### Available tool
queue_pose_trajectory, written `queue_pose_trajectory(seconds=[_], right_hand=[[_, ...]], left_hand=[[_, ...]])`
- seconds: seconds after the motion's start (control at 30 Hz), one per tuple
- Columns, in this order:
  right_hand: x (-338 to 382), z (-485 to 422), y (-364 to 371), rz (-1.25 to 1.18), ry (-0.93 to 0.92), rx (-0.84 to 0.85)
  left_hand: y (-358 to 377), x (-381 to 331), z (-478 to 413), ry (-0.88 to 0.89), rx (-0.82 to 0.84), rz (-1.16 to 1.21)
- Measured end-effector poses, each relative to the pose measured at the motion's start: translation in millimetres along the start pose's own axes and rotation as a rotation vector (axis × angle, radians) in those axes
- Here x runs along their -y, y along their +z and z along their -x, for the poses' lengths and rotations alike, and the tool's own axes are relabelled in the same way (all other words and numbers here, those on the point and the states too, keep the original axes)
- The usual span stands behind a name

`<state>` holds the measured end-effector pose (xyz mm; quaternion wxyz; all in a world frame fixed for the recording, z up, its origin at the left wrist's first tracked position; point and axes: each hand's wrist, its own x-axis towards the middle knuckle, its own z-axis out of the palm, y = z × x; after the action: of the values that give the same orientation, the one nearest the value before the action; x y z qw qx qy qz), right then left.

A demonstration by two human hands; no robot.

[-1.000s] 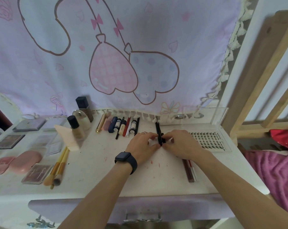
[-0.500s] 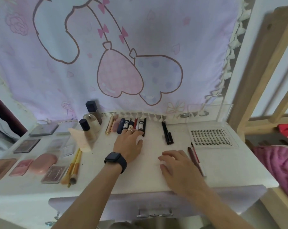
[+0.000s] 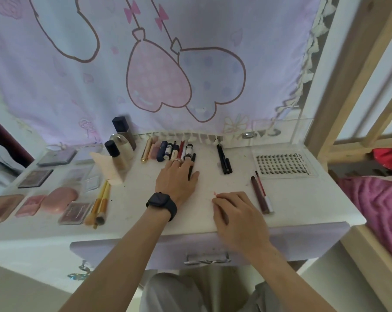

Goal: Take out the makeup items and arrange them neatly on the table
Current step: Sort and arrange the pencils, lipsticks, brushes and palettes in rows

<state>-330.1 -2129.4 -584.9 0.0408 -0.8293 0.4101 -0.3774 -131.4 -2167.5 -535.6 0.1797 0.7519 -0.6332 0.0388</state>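
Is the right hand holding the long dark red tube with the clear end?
No, the right hand rests on the white table, and the dark red tube lies flat beside it, outside its fingers.

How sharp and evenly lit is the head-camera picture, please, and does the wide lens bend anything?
Head view: soft, even light, only faint shadows beside the left hand; the right hand looks slightly motion-blurred; the palettes at the left edge are soft; the wooden frame leans and the table bows along its front edge, wide-angle distortion.
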Motion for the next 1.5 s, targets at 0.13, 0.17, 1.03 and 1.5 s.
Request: queue_pose_trajectory(seconds=[0.13,0.17,1.03,1.5], right_hand=[[-0.1,-0.1,1.3,-0.005,0.002,-0.005],[-0.5,-0.4,1.4,-0.014,0.008,-0.008],[20.6,-3.3,-86.6,-0.873,0.571,0.116],[-28.6,3.5,-135.3,-0.729,0.516,-0.050]], left_hand=[[-5.7,-1.3,3.8,-0.171,0.091,-0.028],[-7.7,-1.5,4.9,-0.179,0.100,-0.036],[-62.0,-22.7,114.8,0.542,-0.269,0.104],[-64.8,17.7,113.9,0.297,-0.104,0.169]])
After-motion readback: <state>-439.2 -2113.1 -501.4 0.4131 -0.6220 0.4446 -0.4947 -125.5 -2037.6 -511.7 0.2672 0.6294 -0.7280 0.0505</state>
